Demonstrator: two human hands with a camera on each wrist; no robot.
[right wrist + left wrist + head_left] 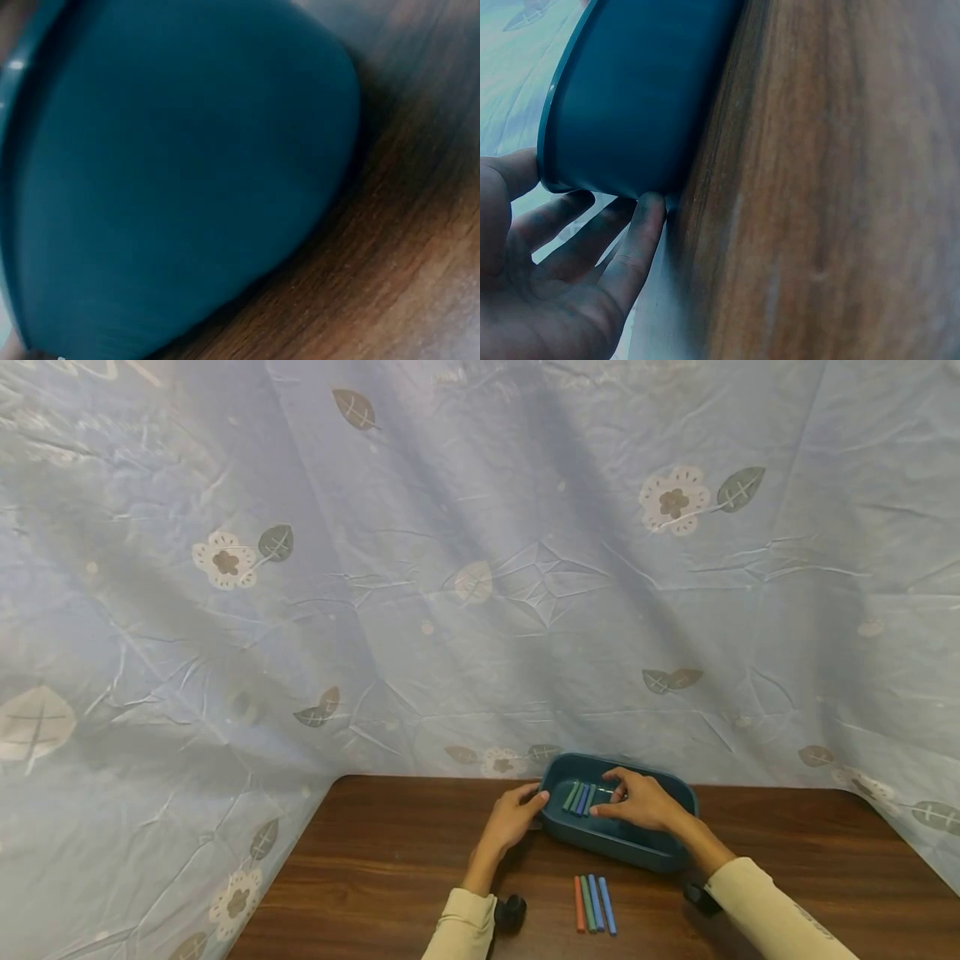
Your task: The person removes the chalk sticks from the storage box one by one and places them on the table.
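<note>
A pale cloth [187,760] printed with leaves and flowers hangs at the left and behind a dark wood-grain table [390,852]. The left hand [512,820], coming from a cream sleeve [462,927] with a black wrist device [512,913], holds the left end of a teal basin [615,846], thumb over the rim and spread, slightly bent fingers with their tips against the outer wall. Inside the basin, towards its left end, four short green and blue chalk sticks [578,798] lie side by side. Nearer the person, on the bare tabletop in front of the basin, four longer chalk sticks [596,904] stand in a row pointing away: red-orange, green, blue, blue. The right hand [639,802] reaches over the basin, thumb and fingers parted with a clear gap and nothing seen between them; its thumb is just beside the rightmost short stick, though whether they touch I cannot tell. Farther right are another black wrist device [702,899] and the right sleeve [772,910].
</note>
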